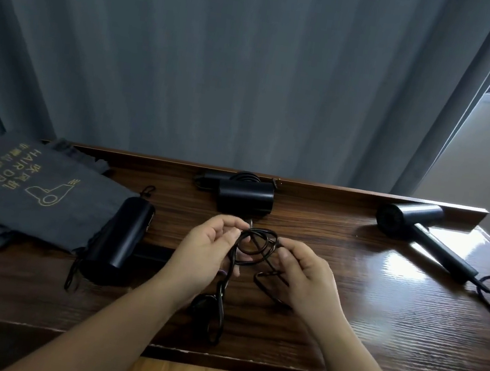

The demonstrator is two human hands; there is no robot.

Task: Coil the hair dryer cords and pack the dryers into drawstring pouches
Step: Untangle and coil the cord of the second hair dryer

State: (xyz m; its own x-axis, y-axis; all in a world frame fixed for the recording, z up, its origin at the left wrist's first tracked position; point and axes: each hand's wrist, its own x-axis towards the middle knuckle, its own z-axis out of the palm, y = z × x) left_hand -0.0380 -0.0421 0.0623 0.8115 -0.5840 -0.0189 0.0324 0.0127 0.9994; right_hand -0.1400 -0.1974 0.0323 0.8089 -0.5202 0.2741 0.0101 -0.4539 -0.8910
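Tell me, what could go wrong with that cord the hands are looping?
The cord is held in loose loops between the left hand and right hand; they might slip and tangle. Its plug end dangles near the table edge and might snag.

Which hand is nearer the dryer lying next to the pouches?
Left. The left hand holds the cord coil just right of that dryer, while the right hand is farther right, on the coil's far side.
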